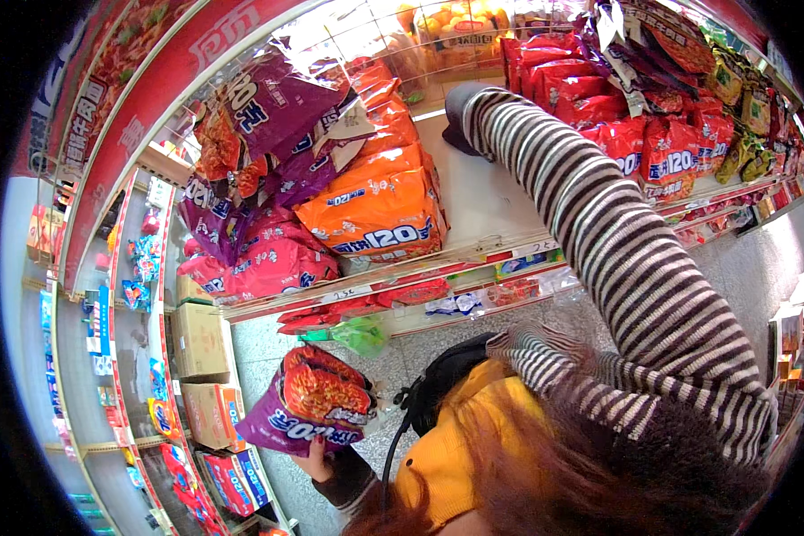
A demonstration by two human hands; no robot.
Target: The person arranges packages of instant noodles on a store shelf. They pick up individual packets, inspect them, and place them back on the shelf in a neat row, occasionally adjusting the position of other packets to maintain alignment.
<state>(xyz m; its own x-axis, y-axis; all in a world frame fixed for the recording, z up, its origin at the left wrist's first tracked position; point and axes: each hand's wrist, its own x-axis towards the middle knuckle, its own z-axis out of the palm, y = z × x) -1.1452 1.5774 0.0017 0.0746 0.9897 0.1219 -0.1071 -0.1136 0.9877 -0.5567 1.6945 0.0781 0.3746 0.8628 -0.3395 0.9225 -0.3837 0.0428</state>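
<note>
My left hand (317, 461) grips the lower edge of a purple bag of instant noodles (321, 402), held low over the floor at the left. My right arm, in a striped sleeve, stretches up over the shelf; its dark cuff (465, 119) rests above the white shelf board (486, 194), and the hand itself is out of view beyond the cuff. Left of that arm stands a row of orange noodle bags (375, 214). Purple noodle bags (275, 114) lie piled at the upper left, above pink-red bags (275, 258).
Red noodle bags (670, 157) and green packs (754, 114) fill the shelf's right side. A wire grid backs the shelf, and its front rail (402, 271) carries price tags. Cardboard boxes (201, 338) are stacked at left beside another shelf unit. A black bag (442, 375) hangs at my body.
</note>
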